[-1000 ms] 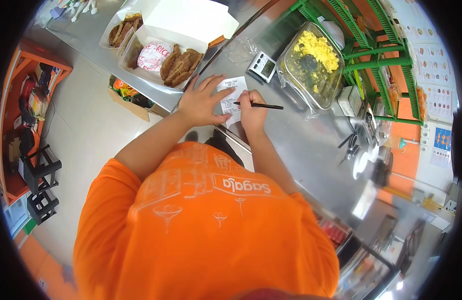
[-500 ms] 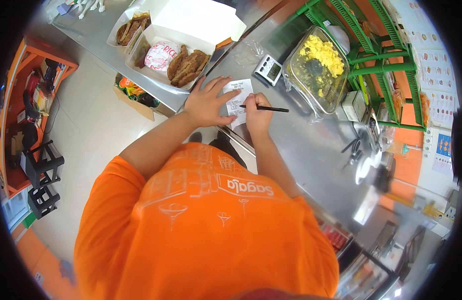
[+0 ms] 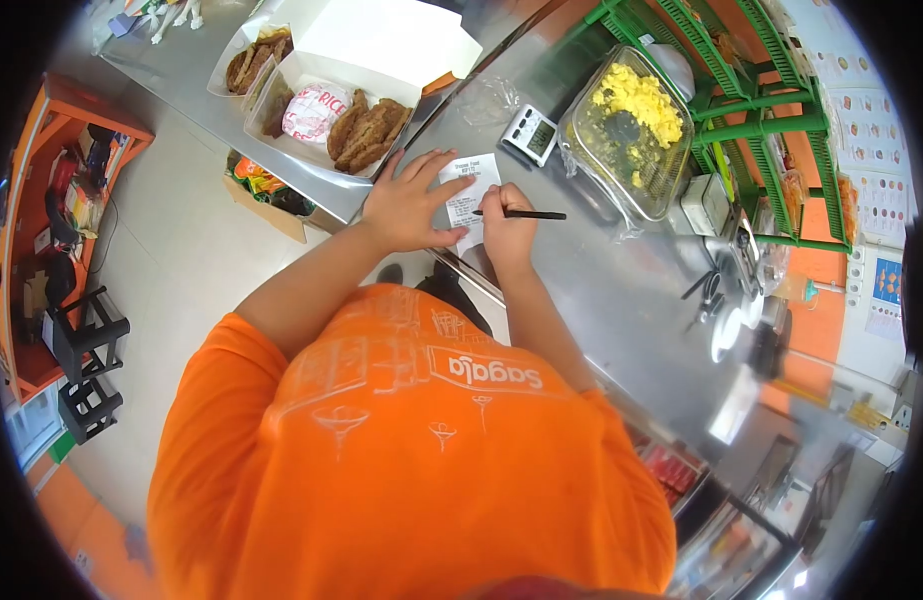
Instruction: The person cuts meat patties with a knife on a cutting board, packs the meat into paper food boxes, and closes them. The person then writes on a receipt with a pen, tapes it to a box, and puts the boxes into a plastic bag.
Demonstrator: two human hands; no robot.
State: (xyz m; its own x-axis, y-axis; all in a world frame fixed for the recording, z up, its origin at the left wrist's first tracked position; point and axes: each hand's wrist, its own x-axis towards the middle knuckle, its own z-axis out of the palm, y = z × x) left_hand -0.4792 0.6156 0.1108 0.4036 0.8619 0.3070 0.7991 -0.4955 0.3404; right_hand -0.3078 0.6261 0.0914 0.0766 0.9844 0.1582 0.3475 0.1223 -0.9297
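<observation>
A printed paper receipt lies on the metal counter near its front edge. Spread flat, my left hand presses on the receipt's left side with its fingers and thumb apart. In my right hand is a black pen, pinched between thumb and fingers, its tip at the receipt's printed lines. Beyond my left hand stands an open food box holding a paper-wrapped rice portion and fried chicken pieces.
A white digital timer and a wire basket with yellow food sit right of the receipt. Green crates stand behind them. A second food box is at the back left. Scissors lie farther right.
The whole view has shifted slightly. My left hand stays spread on the receipt, and the right hand keeps the pen at the paper with only a slight change.
</observation>
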